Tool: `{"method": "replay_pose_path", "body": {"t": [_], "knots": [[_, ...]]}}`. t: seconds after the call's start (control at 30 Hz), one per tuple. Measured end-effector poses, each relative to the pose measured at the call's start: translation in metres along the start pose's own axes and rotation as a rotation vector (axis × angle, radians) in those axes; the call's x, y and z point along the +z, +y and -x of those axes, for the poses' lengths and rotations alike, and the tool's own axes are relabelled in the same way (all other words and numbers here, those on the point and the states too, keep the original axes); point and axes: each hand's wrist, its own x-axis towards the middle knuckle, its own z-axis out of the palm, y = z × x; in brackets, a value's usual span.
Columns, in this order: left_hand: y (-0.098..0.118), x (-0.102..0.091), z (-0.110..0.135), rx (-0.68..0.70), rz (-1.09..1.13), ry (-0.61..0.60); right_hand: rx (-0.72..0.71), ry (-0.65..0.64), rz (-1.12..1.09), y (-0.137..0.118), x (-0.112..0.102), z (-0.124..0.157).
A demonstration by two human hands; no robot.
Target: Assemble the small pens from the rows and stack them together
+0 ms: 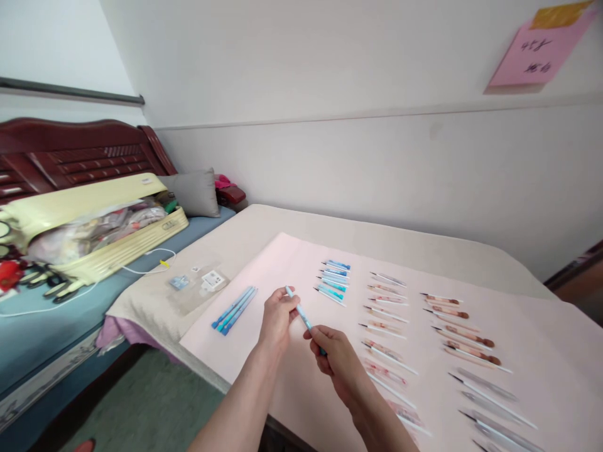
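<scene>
A light blue pen (303,314) slants between my two hands above the pink sheet (287,257). The fingers of my left hand (280,312) pinch it near its upper end. Lower down, my right hand (333,353) grips the other end, where a dark blue part shows below the fingers. Left of my hands lie several blue pens (234,311) side by side. Beyond my right hand sits a group of blue pen barrels or caps (338,274) with thin white refills (332,297) with dark tips beside them.
Pinkish pen parts (384,325), brown-topped pen parts (464,312) and grey ones (494,383) lie in columns at right. Clear plastic packaging (200,285) rests at left. A cream case (101,226) stuffed with bags sits on the wooden bench, near a grey cushion (193,191).
</scene>
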Motion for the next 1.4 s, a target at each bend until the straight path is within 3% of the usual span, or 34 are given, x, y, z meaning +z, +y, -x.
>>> {"method": "replay_pose_path", "body": {"t": [0.1,0.23,0.47,0.57,0.67,0.83,1.07,1.23,1.4], "knots": [[0.0,0.0,0.0,-0.029,0.057,-0.031,-0.002,0.016,-0.014,0.0,0.001,0.0],[-0.003,0.0,0.001,-0.022,-0.027,0.027,-0.017,0.084,0.033,0.0,0.002,-0.001],[0.0,0.002,0.001,-0.06,0.049,-0.039,0.188,-0.164,-0.51,0.007,-0.004,-0.003],[0.001,0.003,0.0,-0.091,0.089,-0.068,0.244,-0.212,-0.616,0.009,-0.007,-0.004],[-0.001,0.002,0.0,-0.106,0.097,-0.073,0.22,-0.188,-0.586,0.008,-0.005,-0.004],[-0.007,0.0,0.004,-0.043,-0.066,-0.03,0.047,-0.041,-0.352,0.005,0.0,-0.001],[-0.006,0.001,0.002,-0.154,-0.002,-0.102,0.216,-0.172,-0.667,0.007,-0.004,-0.002],[-0.007,0.003,0.004,-0.148,0.0,-0.097,0.162,-0.131,-0.611,0.006,-0.003,-0.003],[-0.011,0.003,0.008,-0.107,-0.137,-0.137,0.104,-0.076,-0.545,0.006,-0.001,-0.003]]}}
